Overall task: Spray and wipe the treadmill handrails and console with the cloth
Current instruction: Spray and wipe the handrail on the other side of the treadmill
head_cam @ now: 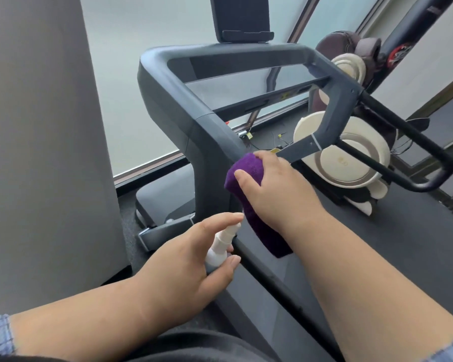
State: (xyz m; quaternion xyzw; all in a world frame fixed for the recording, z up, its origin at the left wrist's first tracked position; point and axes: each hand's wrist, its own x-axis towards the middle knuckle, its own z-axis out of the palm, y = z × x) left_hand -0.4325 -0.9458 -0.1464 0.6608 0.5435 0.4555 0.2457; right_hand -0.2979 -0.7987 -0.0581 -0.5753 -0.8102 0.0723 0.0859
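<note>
Right hand (pixel 270 184) is gripping the purple cloth (pixel 249 194), fingers curled over it, pressing it on the left handrail (pixel 209 131) where it meets the upright. Left hand (pixel 194 262) is holding the spray bottle (pixel 220 244) just below (nozzle near the cloth); wiping well is probably calling for wrapping the rail and sliding steadily along it.

A home or small gym room is showing itself here: a dark treadmill (pixel 194 121) with a tablet holder (pixel 239 19) is standing beside frosted floor-to-ceiling windows (pixel 120 74), while a brown-and-cream massage chair (pixel 351 142) is sitting just behind it on dark flooring (pixel 429 231), with loose cables (pixel 280 138) trailing along the window sill.
</note>
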